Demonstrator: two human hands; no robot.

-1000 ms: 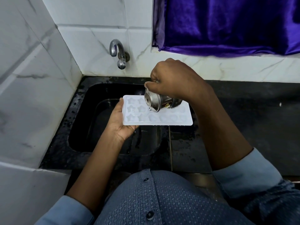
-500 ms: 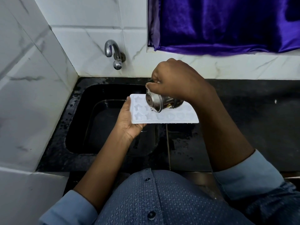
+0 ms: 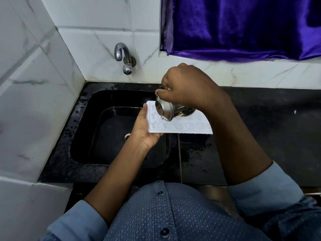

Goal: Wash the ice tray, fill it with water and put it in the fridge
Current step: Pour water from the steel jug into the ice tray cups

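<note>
A white ice tray [image 3: 184, 128] with star-shaped cells lies flat over the right edge of the black sink [image 3: 111, 129]. My left hand [image 3: 144, 129] grips its left end from below, thumb on the rim. My right hand [image 3: 187, 87] holds a small steel cup [image 3: 165, 110] tipped steeply on its side just above the tray's left cells, its base facing me. Several cells hold water. The tray's far right end is hidden behind my right forearm.
A steel tap [image 3: 124, 57] juts from the white tiled wall above the sink's back edge; no water runs from it. Wet black counter [image 3: 260, 129] stretches to the right. A purple curtain [image 3: 243, 26] hangs over the back wall. White tiles wall in the left side.
The tray and both hands have drifted slightly right, relative to the sink. The cup stays tipped over the tray's left cells.
</note>
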